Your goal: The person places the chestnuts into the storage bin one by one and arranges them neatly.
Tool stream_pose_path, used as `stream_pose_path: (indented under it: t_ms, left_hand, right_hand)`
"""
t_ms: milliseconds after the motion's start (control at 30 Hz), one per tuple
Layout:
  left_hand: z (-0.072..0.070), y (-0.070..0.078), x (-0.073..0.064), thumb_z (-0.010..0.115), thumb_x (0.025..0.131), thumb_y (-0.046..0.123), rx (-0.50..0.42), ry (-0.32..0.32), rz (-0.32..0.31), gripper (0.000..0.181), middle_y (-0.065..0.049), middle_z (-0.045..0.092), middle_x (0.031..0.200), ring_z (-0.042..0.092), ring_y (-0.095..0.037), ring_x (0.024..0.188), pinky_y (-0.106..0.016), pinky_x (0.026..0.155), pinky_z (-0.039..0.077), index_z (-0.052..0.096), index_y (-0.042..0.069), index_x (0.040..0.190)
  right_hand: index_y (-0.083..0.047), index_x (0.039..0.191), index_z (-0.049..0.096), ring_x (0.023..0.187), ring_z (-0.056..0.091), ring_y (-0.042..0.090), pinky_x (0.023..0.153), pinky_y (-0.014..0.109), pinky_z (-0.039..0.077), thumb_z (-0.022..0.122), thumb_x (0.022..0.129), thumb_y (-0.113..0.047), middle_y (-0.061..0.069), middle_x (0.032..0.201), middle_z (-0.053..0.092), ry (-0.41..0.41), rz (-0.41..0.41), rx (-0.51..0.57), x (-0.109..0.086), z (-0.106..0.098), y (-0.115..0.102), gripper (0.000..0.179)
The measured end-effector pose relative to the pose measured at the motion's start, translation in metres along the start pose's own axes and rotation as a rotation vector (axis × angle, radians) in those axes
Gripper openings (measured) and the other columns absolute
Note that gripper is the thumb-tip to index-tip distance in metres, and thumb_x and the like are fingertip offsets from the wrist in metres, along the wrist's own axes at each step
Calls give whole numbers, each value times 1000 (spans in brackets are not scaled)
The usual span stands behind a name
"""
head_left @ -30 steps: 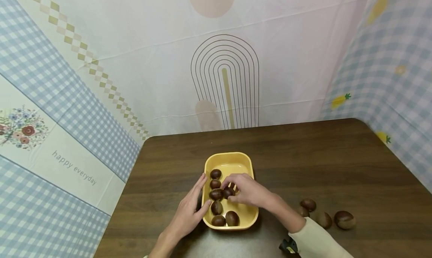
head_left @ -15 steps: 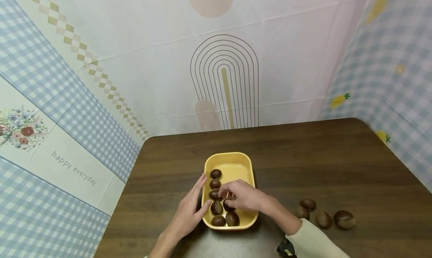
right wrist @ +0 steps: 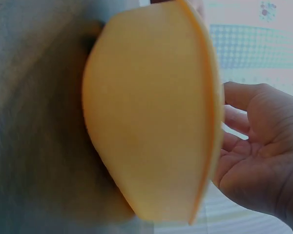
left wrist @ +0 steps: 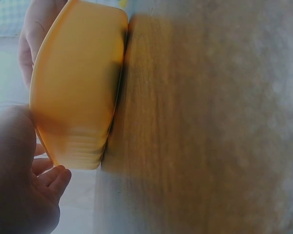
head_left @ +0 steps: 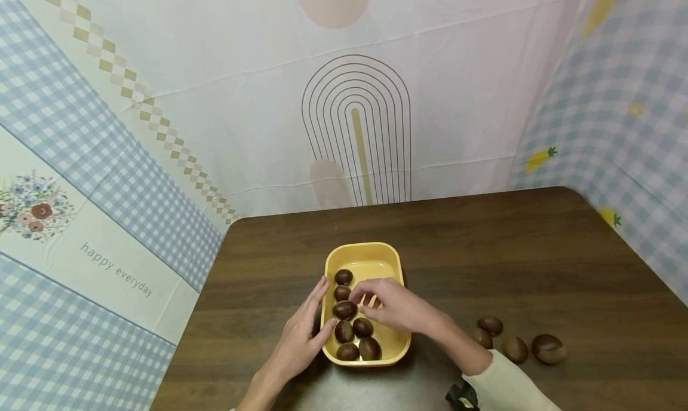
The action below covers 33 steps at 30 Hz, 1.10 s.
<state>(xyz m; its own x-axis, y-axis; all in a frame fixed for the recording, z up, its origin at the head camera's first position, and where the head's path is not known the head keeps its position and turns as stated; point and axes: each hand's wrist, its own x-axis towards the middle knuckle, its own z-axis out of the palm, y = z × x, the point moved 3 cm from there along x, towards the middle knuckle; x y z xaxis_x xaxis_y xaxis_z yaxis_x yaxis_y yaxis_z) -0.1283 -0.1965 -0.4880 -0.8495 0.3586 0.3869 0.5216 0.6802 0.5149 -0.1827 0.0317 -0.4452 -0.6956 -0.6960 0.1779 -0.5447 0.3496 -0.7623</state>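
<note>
A yellow tray (head_left: 395, 339) stands on the table with several brown chestnuts inside. Most form a column along its left wall; two more, a round chestnut (head_left: 362, 327) and a larger chestnut (head_left: 369, 349), lie beside that column near the front. My left hand (head_left: 298, 336) holds the tray's left side, thumb over the rim and fingers along the outer wall. Inside the tray, my right hand (head_left: 395, 303) hovers with fingers bent and thumb apart, nothing between them, its fingertips close by a chestnut (head_left: 345, 309). The tray wall (right wrist: 151, 117) hides the right fingertips in the right wrist view.
To the right of the tray, several loose chestnuts (head_left: 515, 349) lie on the brown wooden table (head_left: 484, 244) beyond my right forearm. A patterned cloth (head_left: 258, 100) hangs along the table's back edge and both sides.
My right hand brought a chestnut toward the tray's front, let go of it beside the column, then rose slightly away. My left hand stayed at the rim.
</note>
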Motion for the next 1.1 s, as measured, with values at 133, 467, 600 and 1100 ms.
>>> stream_pose_path:
  t_ms: [133, 467, 600, 1100]
  left_hand:
    - [-1, 1, 0, 71, 101, 18, -6, -3, -1, 76, -13, 35, 171, 39, -27, 153, -56, 116, 41, 34, 11, 167]
    - [-1, 2, 1, 71, 101, 18, -5, 1, 0, 73, -14, 35, 170, 40, -28, 152, -58, 115, 41, 37, 4, 164]
    - [0, 2, 1, 71, 102, 19, 11, 3, 4, 73, -15, 37, 169, 42, -30, 151, -57, 114, 43, 36, 6, 165]
    - [1, 2, 0, 72, 102, 21, -2, 3, -8, 75, -13, 36, 170, 41, -28, 152, -56, 115, 42, 35, 10, 166]
  right_hand:
    - [-9, 114, 76, 93, 69, 13, 81, 35, 61, 72, 97, 1, 3, 109, 76, 109, 6, 2, -9, -20, 3, 20]
    - [-10, 119, 74, 96, 70, 16, 84, 33, 61, 72, 100, -2, -1, 109, 75, 314, 118, 40, -50, -83, 20, 21]
    - [-14, 122, 74, 101, 70, 15, 87, 32, 60, 72, 102, -8, -2, 112, 75, 357, 170, 7, -73, -105, 28, 20]
    - [-10, 133, 69, 106, 70, 7, 82, 20, 58, 65, 108, -15, 0, 122, 74, 397, 312, -21, -191, -146, 64, 26]
